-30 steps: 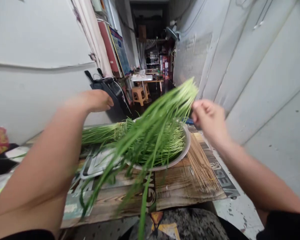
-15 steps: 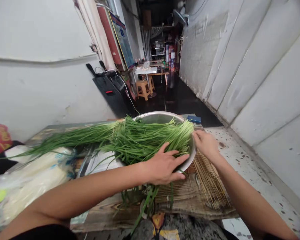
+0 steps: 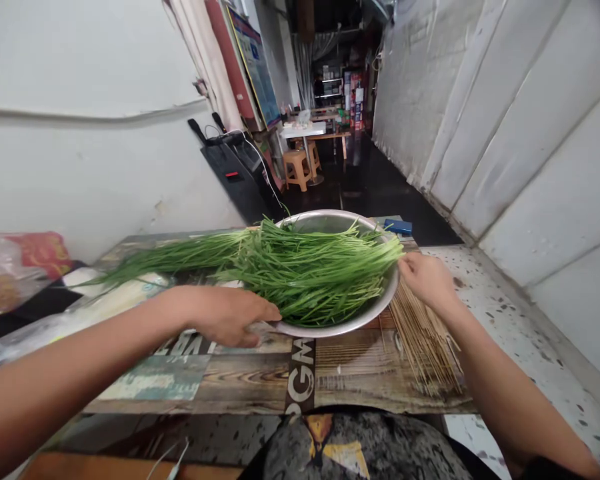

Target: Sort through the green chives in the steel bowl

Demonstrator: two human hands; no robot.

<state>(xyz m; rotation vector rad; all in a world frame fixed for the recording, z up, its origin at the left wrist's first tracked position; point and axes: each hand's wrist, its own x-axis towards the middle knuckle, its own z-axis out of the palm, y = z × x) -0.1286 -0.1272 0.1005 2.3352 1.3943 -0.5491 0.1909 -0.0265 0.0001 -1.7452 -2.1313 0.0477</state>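
Many green stalks point(image 3: 315, 270), pale ends point(image 3: 391, 252) apparently against the right grip point(image 3: 429, 277).

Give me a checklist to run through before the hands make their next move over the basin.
1. Basin upright on the table: ok.
2. Greens wholly inside the rim: not ok; leaves cover the left rim and pale ends reach the right one.
3. Left hand free of greens: ok; it is at the near left rim, thumb apart from the fingers.
4. Right hand gripping the pale ends: cannot tell; it is right beside them, but its fingertips are not clear.
5. Thin sticks outside the basin: ok; they lie on the table to its right.
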